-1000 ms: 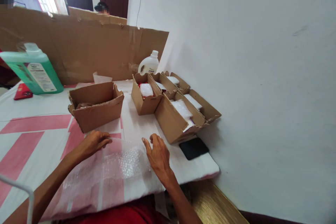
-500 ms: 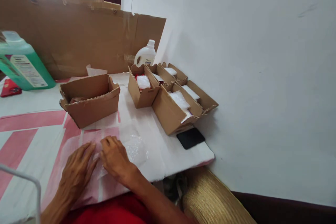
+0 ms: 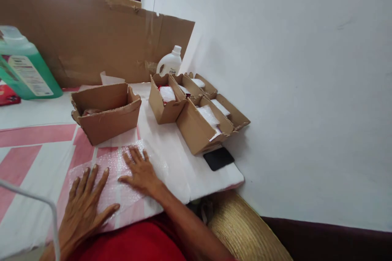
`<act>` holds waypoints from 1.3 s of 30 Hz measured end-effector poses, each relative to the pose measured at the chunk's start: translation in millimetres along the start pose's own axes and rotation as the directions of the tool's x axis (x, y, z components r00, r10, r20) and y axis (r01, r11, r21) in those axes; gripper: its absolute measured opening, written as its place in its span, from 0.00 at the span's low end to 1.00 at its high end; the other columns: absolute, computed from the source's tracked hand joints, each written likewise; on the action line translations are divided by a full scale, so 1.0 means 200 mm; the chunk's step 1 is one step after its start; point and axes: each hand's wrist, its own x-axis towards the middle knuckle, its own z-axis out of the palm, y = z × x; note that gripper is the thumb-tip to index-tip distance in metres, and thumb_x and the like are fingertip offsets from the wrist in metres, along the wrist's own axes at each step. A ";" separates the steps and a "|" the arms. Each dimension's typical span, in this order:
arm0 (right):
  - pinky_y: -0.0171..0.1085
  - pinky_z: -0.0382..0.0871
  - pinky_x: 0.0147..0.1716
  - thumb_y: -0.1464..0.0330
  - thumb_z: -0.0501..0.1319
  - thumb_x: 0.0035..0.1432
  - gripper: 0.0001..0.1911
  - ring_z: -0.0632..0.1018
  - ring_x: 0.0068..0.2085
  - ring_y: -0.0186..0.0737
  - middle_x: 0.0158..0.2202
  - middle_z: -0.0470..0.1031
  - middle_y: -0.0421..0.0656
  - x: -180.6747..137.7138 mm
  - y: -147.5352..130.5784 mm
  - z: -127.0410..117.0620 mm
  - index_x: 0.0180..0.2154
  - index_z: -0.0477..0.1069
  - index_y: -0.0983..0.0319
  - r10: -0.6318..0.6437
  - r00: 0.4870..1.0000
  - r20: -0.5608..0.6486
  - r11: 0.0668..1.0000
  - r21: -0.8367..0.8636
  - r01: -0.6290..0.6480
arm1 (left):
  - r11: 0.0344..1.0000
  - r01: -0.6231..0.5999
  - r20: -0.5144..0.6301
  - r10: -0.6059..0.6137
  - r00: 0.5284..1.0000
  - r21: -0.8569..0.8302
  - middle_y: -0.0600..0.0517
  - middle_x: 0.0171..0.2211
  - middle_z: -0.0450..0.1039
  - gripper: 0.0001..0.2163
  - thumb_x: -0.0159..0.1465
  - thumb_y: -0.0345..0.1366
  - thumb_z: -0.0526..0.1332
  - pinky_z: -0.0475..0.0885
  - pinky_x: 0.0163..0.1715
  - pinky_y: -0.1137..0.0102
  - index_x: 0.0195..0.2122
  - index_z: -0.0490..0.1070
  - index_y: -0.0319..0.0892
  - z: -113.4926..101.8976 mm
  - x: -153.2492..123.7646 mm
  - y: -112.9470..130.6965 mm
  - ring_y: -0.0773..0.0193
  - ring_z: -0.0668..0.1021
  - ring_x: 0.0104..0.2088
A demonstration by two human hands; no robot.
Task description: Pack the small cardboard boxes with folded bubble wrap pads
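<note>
A clear sheet of bubble wrap (image 3: 114,185) lies spread on the pink-and-white striped table cover in front of me. My left hand (image 3: 87,202) rests flat on its left part, fingers spread and thumb pointing right. On the right part lies my right hand (image 3: 139,171), palm down with its fingers apart. Neither hand grips anything. Just beyond the sheet stands an open cardboard box (image 3: 107,120) with something brownish inside, mostly hidden by the front wall.
Several joined cardboard boxes (image 3: 192,126) with white wrapped packets stand at right, a black phone (image 3: 218,159) near them. A white jug (image 3: 170,63) and a green liquid bottle (image 3: 33,71) stand before a cardboard panel (image 3: 101,45). A white cable (image 3: 33,195) crosses the lower left.
My hands were close together with bent fingers at the middle of the bubble wrap. They have moved apart and flattened, and the sheet now lies smoother.
</note>
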 end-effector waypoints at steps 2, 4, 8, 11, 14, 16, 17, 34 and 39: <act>0.58 0.40 0.71 0.43 0.52 0.66 0.45 0.44 0.74 0.53 0.74 0.41 0.54 -0.06 0.17 -0.06 0.72 0.47 0.62 0.098 0.995 -0.002 0.994 -0.049 -0.098 | 1.000 -0.022 0.001 0.022 1.000 0.001 0.40 0.74 0.43 0.46 0.58 0.59 0.61 0.48 0.68 0.44 0.73 0.48 0.45 0.00 0.00 -0.01 0.37 0.55 0.71; 0.57 0.40 0.71 0.45 0.52 0.68 0.43 0.44 0.74 0.52 0.74 0.40 0.54 -0.12 0.30 -0.12 0.73 0.45 0.62 0.174 0.985 0.000 0.982 -0.079 -0.174 | 0.999 -0.043 -0.006 0.043 0.999 0.011 0.40 0.74 0.44 0.46 0.58 0.59 0.61 0.47 0.68 0.45 0.73 0.48 0.45 -0.01 0.00 -0.02 0.38 0.55 0.71; 0.57 0.41 0.70 0.45 0.53 0.67 0.46 0.41 0.74 0.55 0.75 0.36 0.56 -0.28 0.42 -0.18 0.73 0.43 0.64 0.179 0.984 -0.009 0.976 -0.124 -0.178 | 0.996 -0.093 -0.039 0.093 0.995 0.016 0.40 0.75 0.41 0.48 0.57 0.60 0.61 0.44 0.69 0.48 0.73 0.46 0.44 -0.07 -0.01 -0.03 0.40 0.53 0.72; 0.59 0.39 0.70 0.38 0.56 0.59 0.55 0.38 0.74 0.57 0.75 0.34 0.55 -0.41 0.45 -0.18 0.73 0.41 0.62 -0.046 0.998 0.031 0.987 -0.154 0.050 | 0.980 -0.200 -0.013 0.200 0.980 0.010 0.40 0.74 0.46 0.49 0.56 0.62 0.62 0.42 0.71 0.52 0.72 0.49 0.42 -0.15 -0.07 -0.04 0.42 0.54 0.72; 0.58 0.39 0.70 0.34 0.58 0.53 0.61 0.44 0.74 0.57 0.74 0.42 0.56 -0.52 0.45 -0.19 0.73 0.43 0.63 -0.210 0.971 0.116 0.961 -0.158 0.227 | 0.951 -0.307 0.041 0.306 0.951 0.024 0.40 0.71 0.55 0.44 0.58 0.59 0.62 0.44 0.71 0.56 0.71 0.54 0.41 -0.19 -0.18 -0.08 0.45 0.59 0.70; 0.58 0.43 0.70 0.35 0.60 0.52 0.61 0.49 0.73 0.59 0.73 0.47 0.58 -0.59 0.43 -0.21 0.72 0.46 0.65 -0.242 0.963 0.117 0.954 -0.153 0.258 | 0.942 -0.335 0.041 0.334 0.942 0.035 0.42 0.69 0.60 0.36 0.64 0.50 0.59 0.48 0.70 0.59 0.71 0.55 0.42 -0.19 -0.26 -0.13 0.50 0.63 0.69; 0.58 0.45 0.69 0.35 0.60 0.52 0.60 0.51 0.73 0.60 0.72 0.50 0.59 -0.62 0.42 -0.22 0.72 0.47 0.66 -0.253 0.962 0.106 0.953 -0.143 0.267 | 0.939 -0.341 0.036 0.340 0.940 0.030 0.43 0.68 0.62 0.32 0.66 0.44 0.57 0.51 0.70 0.61 0.71 0.55 0.43 -0.18 -0.29 -0.16 0.52 0.66 0.68; 0.51 0.74 0.48 0.62 0.59 0.68 0.11 0.77 0.48 0.48 0.47 0.80 0.49 -0.70 0.42 -0.14 0.43 0.79 0.58 0.046 0.930 -0.365 0.947 0.312 0.075 | 0.711 0.462 0.164 -0.449 0.878 -0.530 0.54 0.39 0.82 0.16 0.64 0.52 0.60 0.79 0.42 0.70 0.42 0.78 0.48 -0.24 -0.28 -0.18 0.60 0.83 0.38; 0.45 0.70 0.41 0.61 0.57 0.70 0.15 0.72 0.38 0.45 0.33 0.73 0.45 -0.61 0.33 -0.08 0.30 0.70 0.59 0.290 0.827 -0.482 0.938 0.313 -0.146 | 0.683 0.583 0.096 -0.609 0.787 -0.441 0.54 0.30 0.80 0.21 0.62 0.58 0.59 0.75 0.29 0.71 0.36 0.77 0.45 -0.29 -0.17 -0.07 0.62 0.80 0.29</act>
